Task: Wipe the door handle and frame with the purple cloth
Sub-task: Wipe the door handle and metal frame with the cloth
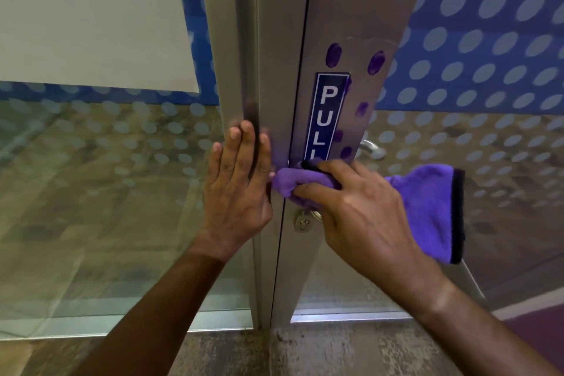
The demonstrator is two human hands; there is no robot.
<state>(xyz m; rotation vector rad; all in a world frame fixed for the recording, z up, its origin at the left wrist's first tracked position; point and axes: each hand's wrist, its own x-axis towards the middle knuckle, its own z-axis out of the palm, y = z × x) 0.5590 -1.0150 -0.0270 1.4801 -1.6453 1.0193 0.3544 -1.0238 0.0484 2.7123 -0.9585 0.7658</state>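
Purple cloth (427, 201) is bunched under the right hand (360, 210), pressed vs the metal door stile right at the seam w/ the frame (232, 40). Only one view, head cam, so all from there.

Right hand: fingers curled over the wad, gripping it and pressing it onto the metal; the loose end w/ dark trim hangs free to the right of the wrist. Left hand (238, 189): flat, fingers straight and close together, palm laid on the frame post, holding nothing, prob. bracing.

Door handle (370, 148): just a silver lever stub shows above the right hand's knuckles, apart from the cloth. Keyhole cylinder (302, 223) sits just below the wad. Blue PULL sticker (328, 113) above, w/ purple smudge marks (333, 54) round it on the stile.

Handling, as judgement: cloth looks plush microfibre, so light, soft, floppy, not fragile; grips brushed metal ok but the free tail may drag or snag on the lever. Best held bunched in the palm, as now, tail tucked in. Lever is rigid, likely turns if pushed, so wrap cloth round it, light pressure.
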